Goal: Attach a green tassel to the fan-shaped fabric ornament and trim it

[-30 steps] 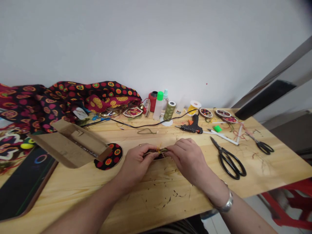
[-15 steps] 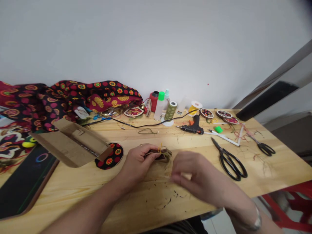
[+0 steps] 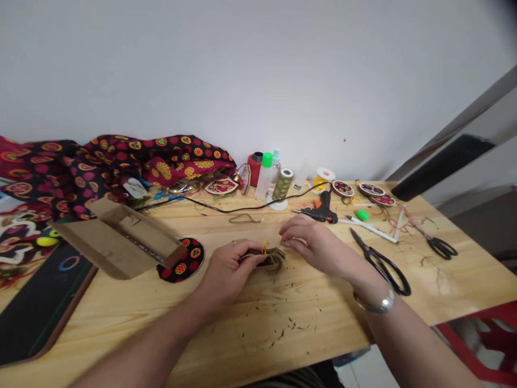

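Observation:
My left hand (image 3: 229,265) grips a small, flat, brownish piece (image 3: 266,261) with a dark middle and olive thread ends along its right side. A bit of yellow thread (image 3: 264,248) stands up from its top edge. Just right of the piece, my right hand (image 3: 309,241) hovers over the table, fingers loosely bent and thumb below them; I see nothing held in it. A round of patterned black cloth (image 3: 189,260) lies left of my left hand. Dark crumbs (image 3: 278,335) and thread bits are scattered on the wood below the piece.
Beyond my right hand lie a black glue gun (image 3: 321,212), large black-handled scissors (image 3: 383,264) and smaller scissors (image 3: 442,247). An olive thread spool (image 3: 283,184) and a green-capped bottle (image 3: 264,175) stand near the wall. An opened cardboard box (image 3: 121,240) and a phone (image 3: 44,302) are left.
My right hand has moved up and away from me, and its fingers have straightened somewhat. My left hand keeps its hold on the piece. More dark crumbs show on the table.

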`<state>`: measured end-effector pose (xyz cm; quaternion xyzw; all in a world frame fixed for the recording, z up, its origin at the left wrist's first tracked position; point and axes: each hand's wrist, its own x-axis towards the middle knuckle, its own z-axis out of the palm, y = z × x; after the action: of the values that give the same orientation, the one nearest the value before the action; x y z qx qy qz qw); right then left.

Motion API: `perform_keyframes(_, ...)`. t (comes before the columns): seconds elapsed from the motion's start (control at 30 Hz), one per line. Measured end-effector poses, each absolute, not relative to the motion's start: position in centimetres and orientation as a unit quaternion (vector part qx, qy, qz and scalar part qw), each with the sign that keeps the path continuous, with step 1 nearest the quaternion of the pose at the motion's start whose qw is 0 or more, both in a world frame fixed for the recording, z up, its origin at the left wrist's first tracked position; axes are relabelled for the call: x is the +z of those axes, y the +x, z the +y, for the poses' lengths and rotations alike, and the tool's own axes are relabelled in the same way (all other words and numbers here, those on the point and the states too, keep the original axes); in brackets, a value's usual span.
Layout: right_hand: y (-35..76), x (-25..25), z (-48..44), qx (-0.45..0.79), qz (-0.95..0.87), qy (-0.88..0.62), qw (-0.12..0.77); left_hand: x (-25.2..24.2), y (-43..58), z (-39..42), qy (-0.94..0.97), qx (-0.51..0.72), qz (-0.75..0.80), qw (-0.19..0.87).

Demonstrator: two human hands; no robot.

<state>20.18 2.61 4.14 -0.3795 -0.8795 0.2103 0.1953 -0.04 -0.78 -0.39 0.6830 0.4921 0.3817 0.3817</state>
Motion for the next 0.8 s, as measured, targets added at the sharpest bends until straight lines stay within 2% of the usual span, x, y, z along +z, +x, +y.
perform_keyframes(0.1, 20.5, 6.2, -0.1, 0.219, -0.887, -0.379, 0.146, -0.3, 0.0, -0.8, 0.681, 0.376, 0.493, 0.389)
perform_keyframes(0.23, 21.4, 8.0, -1.7, 0.402, -0.871, -0.273, 0.072, -0.3, 0.1, -0.7, 0.67, 0.367, 0.499, 0.41)
perform_keyframes(0.3, 21.6, 7.6, -0.6, 0.465, -0.825, -0.302, 0.112, -0.3, 0.0, -0.8, 0.666, 0.368, 0.499, 0.415)
perform_keyframes(0.37, 21.5, 6.3, 1.3, 0.441, -0.764, -0.411, 0.229, -0.4, 0.0, -0.8, 0.667, 0.372, 0.498, 0.411)
perform_keyframes(0.43, 20.7, 4.8, 3.1, 0.453, -0.696, -0.471, 0.3, -0.4, 0.0, -0.9, 0.669, 0.376, 0.498, 0.405)
perform_keyframes(0.6, 18.3, 2.2, 4.2, 0.566, -0.597, -0.486, 0.294, -0.1, 0.0, -0.9, 0.672, 0.372, 0.494, 0.407)
perform_keyframes(0.8, 17.4, 1.5, 3.2, 0.604, -0.561, -0.477, 0.306, -0.2, 0.0, -0.6, 0.675, 0.37, 0.488, 0.412)
